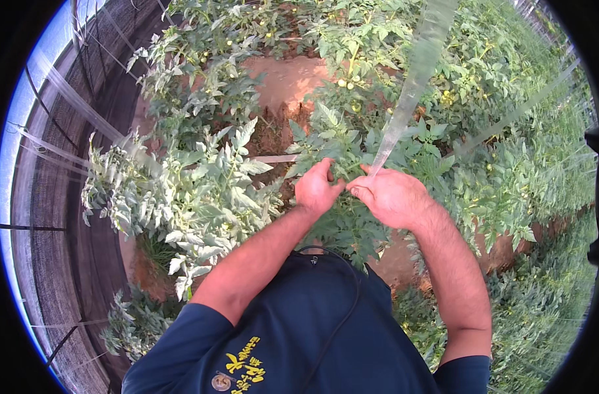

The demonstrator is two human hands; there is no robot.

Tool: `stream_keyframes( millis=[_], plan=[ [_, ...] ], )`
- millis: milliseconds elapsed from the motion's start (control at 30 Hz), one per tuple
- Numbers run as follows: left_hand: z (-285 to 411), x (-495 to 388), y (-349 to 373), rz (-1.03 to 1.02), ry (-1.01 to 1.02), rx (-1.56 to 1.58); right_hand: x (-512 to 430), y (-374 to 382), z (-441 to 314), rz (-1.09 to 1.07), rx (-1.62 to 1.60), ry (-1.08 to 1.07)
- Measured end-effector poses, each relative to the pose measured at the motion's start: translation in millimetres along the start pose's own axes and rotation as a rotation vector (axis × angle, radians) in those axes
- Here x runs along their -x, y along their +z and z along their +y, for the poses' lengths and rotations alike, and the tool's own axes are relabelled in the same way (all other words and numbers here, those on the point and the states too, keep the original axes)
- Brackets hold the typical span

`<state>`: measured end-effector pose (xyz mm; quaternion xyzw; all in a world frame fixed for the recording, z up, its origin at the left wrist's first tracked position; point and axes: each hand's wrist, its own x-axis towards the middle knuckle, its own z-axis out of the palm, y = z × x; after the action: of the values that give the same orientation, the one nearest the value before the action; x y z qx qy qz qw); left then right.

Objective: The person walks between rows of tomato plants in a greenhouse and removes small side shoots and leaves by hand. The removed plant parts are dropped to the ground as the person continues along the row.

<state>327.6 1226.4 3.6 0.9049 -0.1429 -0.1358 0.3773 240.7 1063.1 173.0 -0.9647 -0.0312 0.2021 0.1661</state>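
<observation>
A tomato plant point(346, 147) with green leaves stands before me, between my two hands. My right hand point(395, 197) pinches the lower end of a clear plastic strip point(402, 98), which runs up from the fingers to the top of the view. Close by on the left, my left hand point(319, 187) is at the plant's upper stem and leaves, its thumb and fingers apart; whether it touches the stem is hidden by foliage. The fingertips of both hands nearly meet.
More tomato plants point(196, 182) grow to the left and right, some with pale green tomatoes point(346, 84). Reddish soil point(289, 81) shows between rows. Other clear strips point(78, 98) slant down on both sides. A dark mesh wall point(48, 197) curves along the left.
</observation>
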Motion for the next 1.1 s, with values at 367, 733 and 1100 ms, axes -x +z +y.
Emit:
stream_keyframes(
  millis=[367,733,1100],
  plan=[
    [-105.9,-16.9,35.4,-0.434,0.077,0.962,-30.4,9.5,19.6,0.369,0.034,0.101],
    [-76.4,15.1,24.4,-0.382,-0.02,1.117,-38.0,23.7,17.4,0.252,-0.6,-0.11],
    [-23.6,122.3,-106.2,0.077,0.292,0.007,18.3,65.8,35.5,1.09,-0.234,-0.106]
  ],
)
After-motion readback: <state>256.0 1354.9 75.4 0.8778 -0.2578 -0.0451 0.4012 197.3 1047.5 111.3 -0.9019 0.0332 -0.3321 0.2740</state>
